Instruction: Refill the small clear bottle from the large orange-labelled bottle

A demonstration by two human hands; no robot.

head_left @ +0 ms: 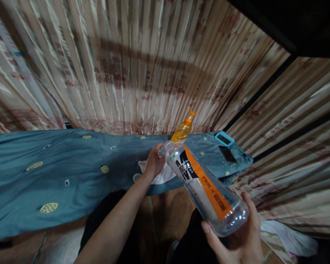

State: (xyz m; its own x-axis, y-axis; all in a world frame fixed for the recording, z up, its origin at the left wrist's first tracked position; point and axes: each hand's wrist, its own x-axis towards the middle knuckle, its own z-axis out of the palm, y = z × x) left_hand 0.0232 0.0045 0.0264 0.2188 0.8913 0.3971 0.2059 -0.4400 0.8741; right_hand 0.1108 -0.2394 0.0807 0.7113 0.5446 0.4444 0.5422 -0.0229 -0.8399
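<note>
A big clear plastic bottle [206, 187] with an orange, white and black label slants across the view, its neck toward the bed and its base toward me. My right hand [236, 238] grips it around the base, thumb on one side and fingers on the other. At the uncapped-looking neck, my left hand [155, 161] is closed on a small clear piece [162, 151] whose kind I cannot make out; it meets or nearly meets the bottle mouth. Under the left hand lies a white cloth [165, 174], with a small round clear cup or lid [136, 178] beside the wrist.
Behind the neck stands a yellow bottle with an orange cap [183, 131]. A blue-framed digital clock [224, 139] and a dark phone [227, 154] rest at the right end of the blue-green patterned sheet [79, 165]. Pleated curtains [126, 66] hang behind; a dark pole [260, 93] crosses the right.
</note>
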